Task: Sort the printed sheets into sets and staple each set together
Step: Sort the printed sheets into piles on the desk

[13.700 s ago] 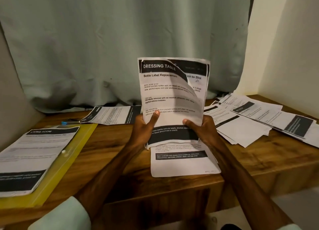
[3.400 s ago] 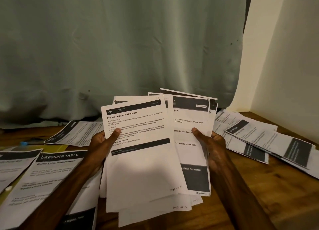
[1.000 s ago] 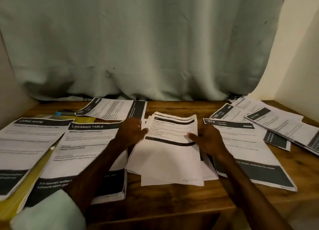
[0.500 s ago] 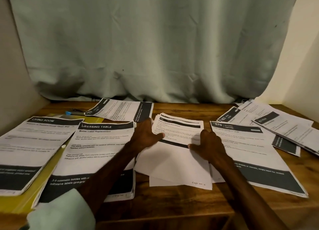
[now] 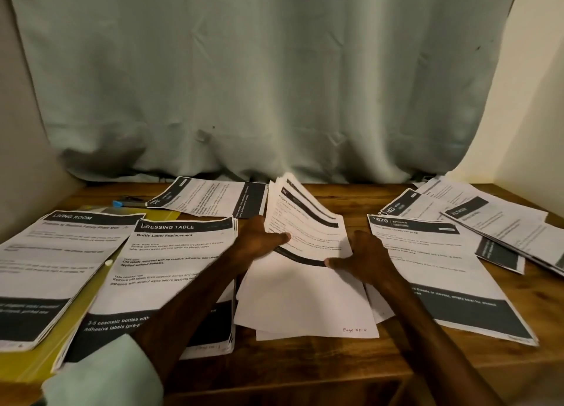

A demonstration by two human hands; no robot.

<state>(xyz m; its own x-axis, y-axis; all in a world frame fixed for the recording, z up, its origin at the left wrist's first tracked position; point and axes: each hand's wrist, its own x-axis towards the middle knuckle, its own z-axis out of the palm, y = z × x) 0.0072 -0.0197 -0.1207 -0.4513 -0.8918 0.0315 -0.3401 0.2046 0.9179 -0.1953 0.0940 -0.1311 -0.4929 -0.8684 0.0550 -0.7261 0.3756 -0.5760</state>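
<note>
A loose stack of printed sheets (image 5: 305, 289) lies in the middle of the wooden table (image 5: 305, 366). My left hand (image 5: 254, 241) grips its left edge, thumb on top. My right hand (image 5: 363, 257) pinches the right edge. Between them the far end of the top sheets curls up off the table. A "DRESSING TABLE" set (image 5: 164, 271) lies to the left, and a "LIVING ROOM" set (image 5: 52, 265) further left. A "KITCHEN" set (image 5: 442, 271) lies to the right.
More printed sheets (image 5: 210, 198) lie at the back, and several overlap at the far right (image 5: 494, 222). A yellow folder (image 5: 76, 308) sits under the left sets. A small blue-tipped object (image 5: 122, 203) lies at the back left. A pale green curtain (image 5: 274, 85) hangs behind.
Both hands have stayed on the middle stack since half a second ago. The far end of its top sheets has lifted and now curls upward.
</note>
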